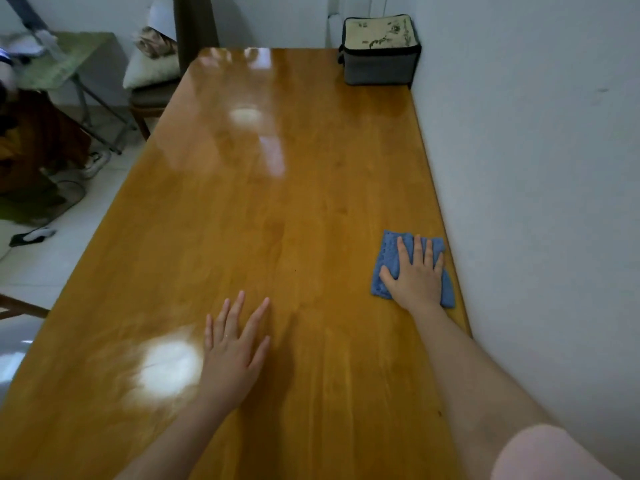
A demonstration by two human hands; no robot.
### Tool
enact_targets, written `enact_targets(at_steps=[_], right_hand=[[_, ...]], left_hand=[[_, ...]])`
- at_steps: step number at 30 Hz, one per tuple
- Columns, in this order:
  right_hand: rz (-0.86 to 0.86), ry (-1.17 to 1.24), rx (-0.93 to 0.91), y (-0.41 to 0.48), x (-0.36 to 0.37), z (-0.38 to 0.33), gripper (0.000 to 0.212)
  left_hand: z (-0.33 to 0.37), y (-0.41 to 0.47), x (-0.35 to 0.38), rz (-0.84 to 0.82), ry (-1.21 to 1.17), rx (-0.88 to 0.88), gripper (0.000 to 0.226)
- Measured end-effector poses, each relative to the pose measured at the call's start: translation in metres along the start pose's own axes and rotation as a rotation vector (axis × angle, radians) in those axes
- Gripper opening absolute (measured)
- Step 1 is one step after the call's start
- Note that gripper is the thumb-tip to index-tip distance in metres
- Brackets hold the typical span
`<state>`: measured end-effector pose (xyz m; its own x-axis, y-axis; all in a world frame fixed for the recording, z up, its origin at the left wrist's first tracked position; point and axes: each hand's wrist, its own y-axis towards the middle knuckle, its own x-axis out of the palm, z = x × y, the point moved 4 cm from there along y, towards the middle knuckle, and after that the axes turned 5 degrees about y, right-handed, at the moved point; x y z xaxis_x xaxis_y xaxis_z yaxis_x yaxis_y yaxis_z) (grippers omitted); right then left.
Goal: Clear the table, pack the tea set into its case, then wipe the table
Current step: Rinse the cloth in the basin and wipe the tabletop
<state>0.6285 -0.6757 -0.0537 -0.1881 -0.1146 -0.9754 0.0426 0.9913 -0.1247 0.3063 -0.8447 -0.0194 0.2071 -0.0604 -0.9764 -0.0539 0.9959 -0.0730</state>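
Note:
A glossy wooden table [277,202] fills the view. A folded blue cloth [389,252] lies flat near the table's right edge, close to the wall. My right hand [417,275] presses on the cloth with straight, spread fingers. My left hand [233,344] rests flat on the bare wood near the front middle, fingers straight, holding nothing. The grey tea set case [379,51], with a cream printed lid, stands shut at the far right corner of the table.
A white wall [536,168] runs along the table's right side. A chair with a cushion [152,74] stands at the far left corner. A small folding table [59,60] and clutter sit on the floor to the left.

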Motion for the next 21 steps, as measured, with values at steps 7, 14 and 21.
enact_targets(at_steps=[7, 14, 21], right_hand=[[-0.019, 0.018, -0.035, 0.029, -0.002, -0.015, 0.074], [-0.056, 0.019, -0.179, -0.026, 0.01, -0.027, 0.076], [-0.089, -0.033, -0.215, -0.098, 0.017, -0.012, 0.076]], left_hand=[[-0.019, -0.006, -0.005, 0.005, 0.05, -0.039, 0.057], [-0.011, -0.018, -0.001, -0.004, 0.054, -0.046, 0.061], [0.004, -0.027, -0.002, -0.053, 0.057, -0.04, 0.064]])
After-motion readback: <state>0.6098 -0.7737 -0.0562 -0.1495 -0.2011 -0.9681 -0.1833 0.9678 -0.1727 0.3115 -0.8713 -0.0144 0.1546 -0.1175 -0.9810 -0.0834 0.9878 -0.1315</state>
